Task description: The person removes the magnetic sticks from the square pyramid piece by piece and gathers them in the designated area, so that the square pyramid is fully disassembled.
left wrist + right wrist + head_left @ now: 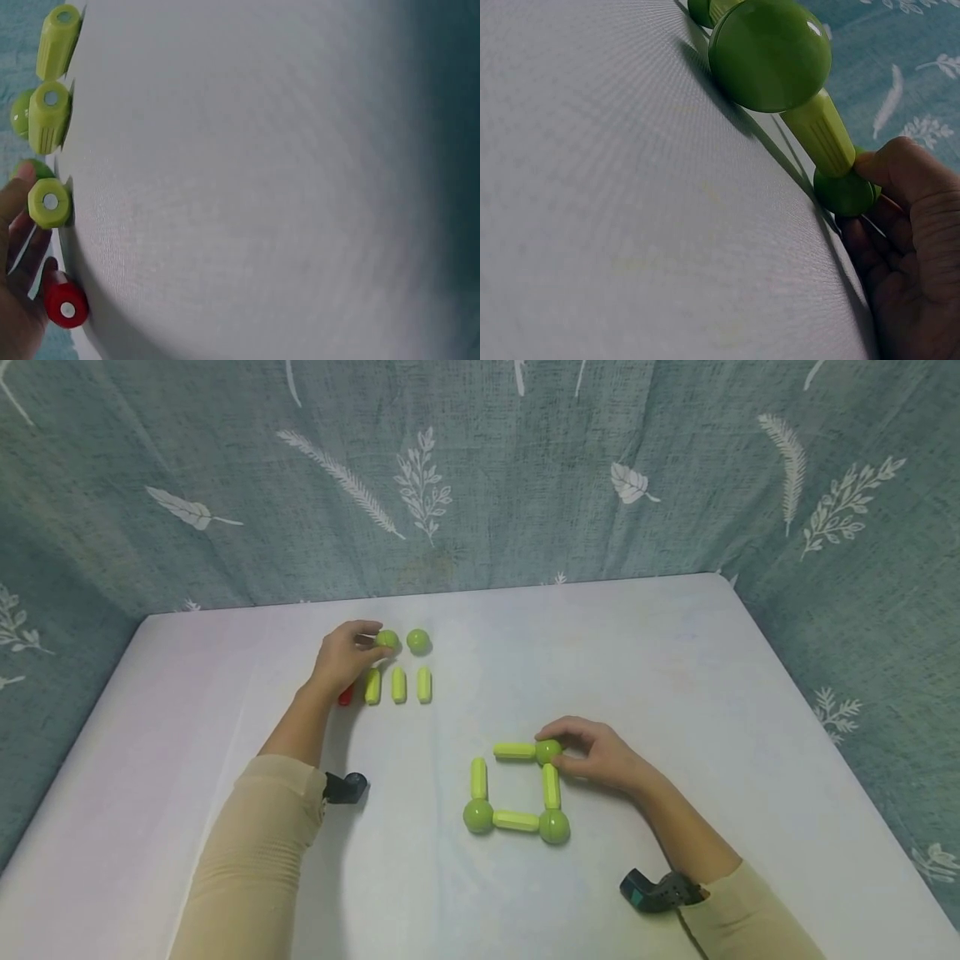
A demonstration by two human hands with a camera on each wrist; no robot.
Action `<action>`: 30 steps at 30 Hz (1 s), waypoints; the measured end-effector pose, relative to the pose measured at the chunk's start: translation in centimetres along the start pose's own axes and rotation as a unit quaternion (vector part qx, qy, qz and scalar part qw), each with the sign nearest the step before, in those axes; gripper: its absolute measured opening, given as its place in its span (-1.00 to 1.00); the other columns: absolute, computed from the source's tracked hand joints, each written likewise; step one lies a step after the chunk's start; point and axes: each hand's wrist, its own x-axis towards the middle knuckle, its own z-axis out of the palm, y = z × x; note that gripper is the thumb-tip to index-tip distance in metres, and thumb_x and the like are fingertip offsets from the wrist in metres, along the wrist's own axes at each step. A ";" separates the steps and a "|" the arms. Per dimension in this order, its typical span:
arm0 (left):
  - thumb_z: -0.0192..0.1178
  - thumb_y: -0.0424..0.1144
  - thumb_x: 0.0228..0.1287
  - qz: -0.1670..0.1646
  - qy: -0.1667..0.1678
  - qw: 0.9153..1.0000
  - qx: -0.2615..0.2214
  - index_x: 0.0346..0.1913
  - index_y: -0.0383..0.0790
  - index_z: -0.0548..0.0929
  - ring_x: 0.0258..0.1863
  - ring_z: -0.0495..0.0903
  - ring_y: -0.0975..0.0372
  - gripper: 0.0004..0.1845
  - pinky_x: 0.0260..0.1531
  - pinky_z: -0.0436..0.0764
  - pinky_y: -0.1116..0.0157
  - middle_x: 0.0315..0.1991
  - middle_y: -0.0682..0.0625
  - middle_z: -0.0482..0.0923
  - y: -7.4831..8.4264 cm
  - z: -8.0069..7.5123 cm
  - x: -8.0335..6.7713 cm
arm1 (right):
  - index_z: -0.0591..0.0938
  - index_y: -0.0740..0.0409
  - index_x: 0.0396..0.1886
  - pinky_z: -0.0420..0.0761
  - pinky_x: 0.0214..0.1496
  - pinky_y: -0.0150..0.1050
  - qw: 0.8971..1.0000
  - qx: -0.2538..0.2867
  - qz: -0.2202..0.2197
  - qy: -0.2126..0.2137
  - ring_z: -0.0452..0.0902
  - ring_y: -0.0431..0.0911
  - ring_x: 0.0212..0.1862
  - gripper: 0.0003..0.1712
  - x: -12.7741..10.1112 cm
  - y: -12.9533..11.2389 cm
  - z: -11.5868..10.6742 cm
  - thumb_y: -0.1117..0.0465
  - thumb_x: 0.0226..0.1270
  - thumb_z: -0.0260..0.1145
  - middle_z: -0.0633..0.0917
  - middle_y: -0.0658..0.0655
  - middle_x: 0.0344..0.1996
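Observation:
In the head view my left hand (pixel 345 656) has its thumb and fingers about a green ball (pixel 387 640) at the back of the table. Another green ball (pixel 418 642) sits just to its right. A red stick (pixel 346 695) lies under the hand's wrist side, partly hidden, beside several yellow-green sticks (pixel 398 685). My right hand (pixel 600 757) pinches a corner ball (pixel 548 751) of an open square made of green balls and sticks. One stick (pixel 514 751) runs left from that ball, another (pixel 551 786) toward the near right ball (pixel 554 827).
The square's near left ball (pixel 477 816) bears an upward-pointing stick (pixel 478 778); a gap shows at the far left corner. Leaf-patterned cloth (pixel 480 485) hangs behind the white table (pixel 675 643). Both wrists carry black cameras (pixel 347 787).

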 end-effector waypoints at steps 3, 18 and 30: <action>0.29 -0.16 0.21 0.005 0.001 1.000 0.001 0.28 -0.24 0.41 0.22 0.39 -0.06 -0.41 0.21 0.36 -0.01 0.24 -0.21 0.39 0.1 -0.1 -0.2 | 0.61 0.20 -0.01 0.45 0.17 -0.33 1.000 -0.002 0.000 -0.001 0.51 -0.19 0.02 -0.63 0.1 0.0 0.1 0.40 0.15 0.33 0.65 0.12 -0.05; 0.34 -0.16 0.15 0.101 0.064 0.993 -0.009 0.22 -0.29 0.46 0.23 0.36 -0.04 -0.41 0.18 0.36 -0.01 0.21 -0.22 0.39 0.9 0.4 -2.5 | 0.62 0.15 0.00 0.41 0.25 -0.26 1.000 -0.027 0.004 0.006 0.50 -0.09 0.11 -0.60 0.3 -0.1 -0.4 0.41 0.11 0.35 0.65 0.07 -0.02; 0.39 -0.31 0.07 0.234 0.064 0.966 -0.084 0.07 -0.32 0.57 0.00 0.52 0.06 -0.54 0.04 0.51 0.09 -0.01 -0.16 0.57 3.9 5.9 -8.4 | 0.60 0.22 0.02 0.42 0.24 -0.27 0.999 -0.031 -0.004 0.022 0.49 -0.07 0.12 -0.60 0.3 -0.2 -0.3 0.42 0.13 0.35 0.64 0.15 -0.01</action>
